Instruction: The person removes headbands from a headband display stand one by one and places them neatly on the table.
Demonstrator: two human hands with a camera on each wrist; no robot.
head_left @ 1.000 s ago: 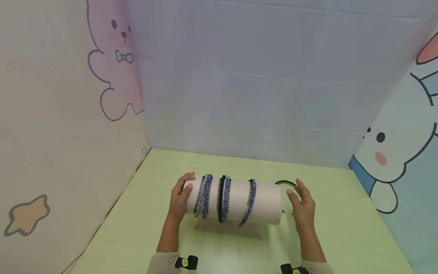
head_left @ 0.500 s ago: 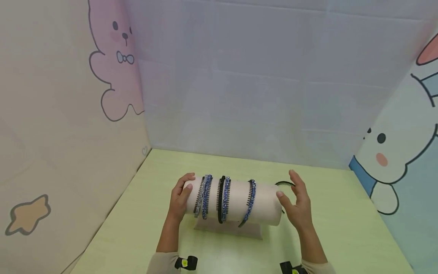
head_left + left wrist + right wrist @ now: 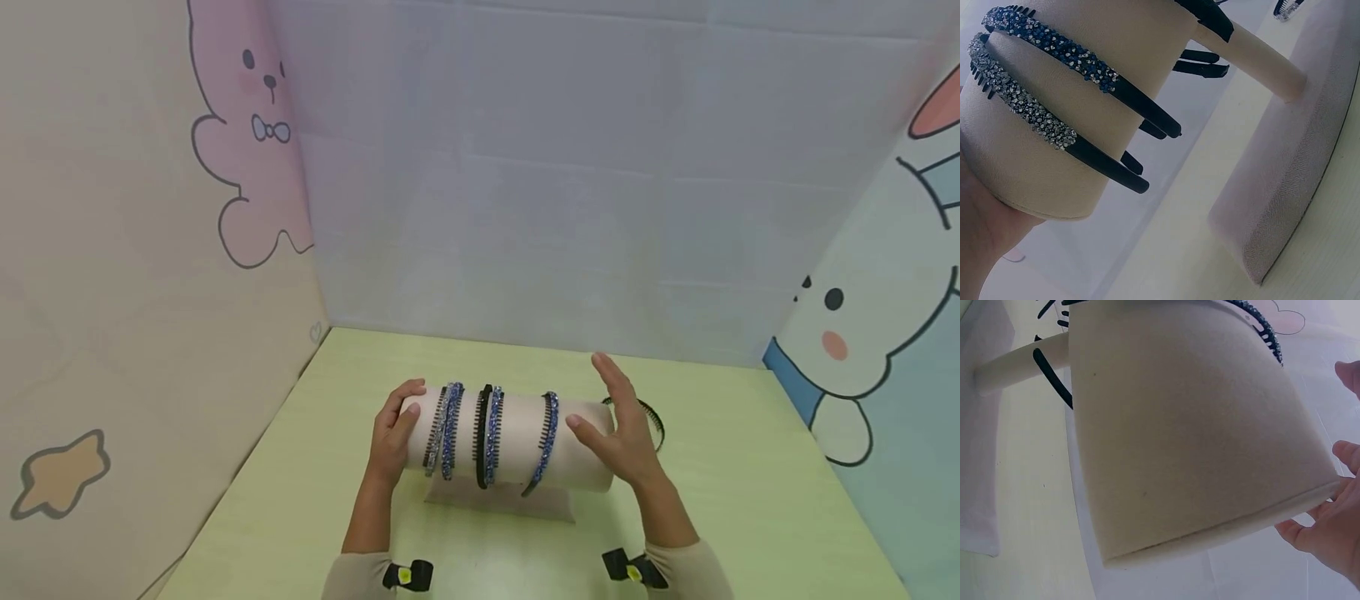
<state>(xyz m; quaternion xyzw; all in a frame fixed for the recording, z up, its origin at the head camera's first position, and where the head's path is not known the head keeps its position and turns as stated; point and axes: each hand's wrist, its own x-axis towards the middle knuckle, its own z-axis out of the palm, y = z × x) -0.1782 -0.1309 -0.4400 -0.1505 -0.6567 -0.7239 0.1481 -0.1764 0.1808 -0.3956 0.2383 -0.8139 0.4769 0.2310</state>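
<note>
A cream cylindrical headband stand [image 3: 517,442] lies crosswise on its base [image 3: 498,498]. My left hand [image 3: 393,433] grips its left end, thumb on the front and fingers over the top. Near that end are a silver glittery headband [image 3: 436,433] and a blue glittery headband [image 3: 452,433]. A black headband [image 3: 482,442] and another blue one sit mid-cylinder. Farther right, a blue glittery headband [image 3: 549,437] sits by itself, slightly slanted. My right hand [image 3: 618,425] is over the right end with thumb and fingers spread, holding nothing.
A black toothed headband [image 3: 654,421] rests on the pale green table [image 3: 300,500] behind my right hand. Cloth walls with printed cartoon animals enclose the table's back and sides.
My right hand has moved left from beside the stand to over its right end, its fingers spreading wider. The left hand keeps its grip, and the headbands stay in place.
</note>
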